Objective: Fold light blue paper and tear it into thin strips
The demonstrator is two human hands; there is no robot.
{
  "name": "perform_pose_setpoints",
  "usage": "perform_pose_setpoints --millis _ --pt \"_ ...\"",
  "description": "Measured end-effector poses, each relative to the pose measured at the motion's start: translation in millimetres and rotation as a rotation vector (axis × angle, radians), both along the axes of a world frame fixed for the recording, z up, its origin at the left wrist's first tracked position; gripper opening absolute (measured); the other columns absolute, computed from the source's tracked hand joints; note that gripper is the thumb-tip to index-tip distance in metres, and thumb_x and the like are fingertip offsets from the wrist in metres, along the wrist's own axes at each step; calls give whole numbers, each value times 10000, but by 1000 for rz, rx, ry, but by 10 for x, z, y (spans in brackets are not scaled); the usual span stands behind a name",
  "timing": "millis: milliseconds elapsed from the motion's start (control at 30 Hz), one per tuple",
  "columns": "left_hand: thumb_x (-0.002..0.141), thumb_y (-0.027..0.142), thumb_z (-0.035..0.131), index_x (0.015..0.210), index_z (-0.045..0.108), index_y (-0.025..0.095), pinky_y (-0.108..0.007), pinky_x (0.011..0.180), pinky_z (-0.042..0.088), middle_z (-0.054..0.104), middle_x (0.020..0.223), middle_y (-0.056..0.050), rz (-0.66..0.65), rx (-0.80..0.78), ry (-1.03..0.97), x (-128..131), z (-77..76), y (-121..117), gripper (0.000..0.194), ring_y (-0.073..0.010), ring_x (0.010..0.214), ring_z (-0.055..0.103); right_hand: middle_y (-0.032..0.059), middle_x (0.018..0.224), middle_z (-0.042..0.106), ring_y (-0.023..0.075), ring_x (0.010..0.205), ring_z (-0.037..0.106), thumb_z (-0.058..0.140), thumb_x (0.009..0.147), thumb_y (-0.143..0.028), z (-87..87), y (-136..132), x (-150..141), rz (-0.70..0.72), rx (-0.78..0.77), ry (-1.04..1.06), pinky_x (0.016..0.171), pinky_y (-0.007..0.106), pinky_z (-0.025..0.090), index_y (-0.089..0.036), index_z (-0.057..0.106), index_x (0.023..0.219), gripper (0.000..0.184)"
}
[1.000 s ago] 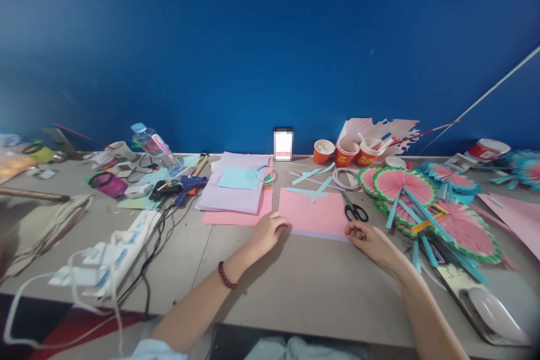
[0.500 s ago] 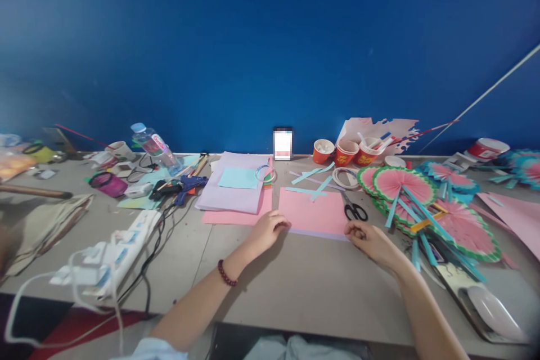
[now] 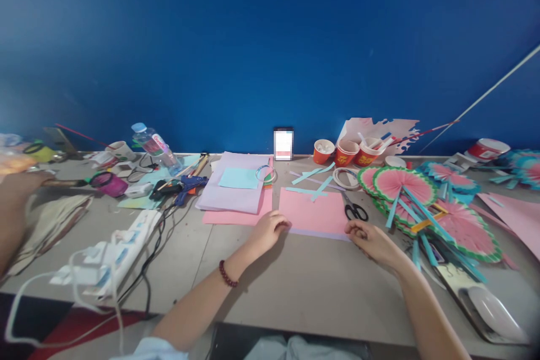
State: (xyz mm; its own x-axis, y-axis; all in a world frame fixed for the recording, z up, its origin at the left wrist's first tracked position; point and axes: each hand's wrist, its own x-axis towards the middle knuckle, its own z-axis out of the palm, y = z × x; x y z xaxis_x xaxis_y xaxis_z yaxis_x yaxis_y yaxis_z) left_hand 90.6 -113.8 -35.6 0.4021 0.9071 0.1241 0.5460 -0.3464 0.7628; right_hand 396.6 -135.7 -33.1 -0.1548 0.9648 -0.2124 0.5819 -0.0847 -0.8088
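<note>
A pink sheet of paper lies flat on the desk in front of me, with a lavender paper strip along its near edge. My left hand has its fingers curled on the near left corner of the paper. At the near right corner, my right hand is closed in a pinch. The fingertips partly hide the corners. Black-handled scissors lie just beyond my right hand. Blue paper strips rest at the far edge of the pink sheet.
Left of the sheet is a lavender paper stack. Watermelon-patterned paper fans crowd the right, with a mouse nearer. Paper cups and a phone stand behind. Left are a glue gun, a power strip and another person's hand.
My two hands and the paper have stayed put. At the far left, another person's hand has come into view with a wooden-handled tool, which has shifted right and away.
</note>
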Motion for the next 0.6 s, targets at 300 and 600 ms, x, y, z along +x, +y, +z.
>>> perform_pose_setpoints --millis 300,600 --pt "859 95 484 840 658 185 -280 785 447 614 891 -30 -10 58 72 8 -11 -4 197 -154 862 565 -60 507 428 95 428 401 503 734 -294 -29 5 6 4 24 -16 422 206 296 -193 532 783 116" --pt "857 -2 403 1014 602 188 -304 818 422 582 963 -40 -109 301 394 104 29 -201 317 -167 927 503 -52 533 446 100 447 406 510 717 -312 -33 11 -2 2 22 -43 449 214 304 -197 532 758 125"
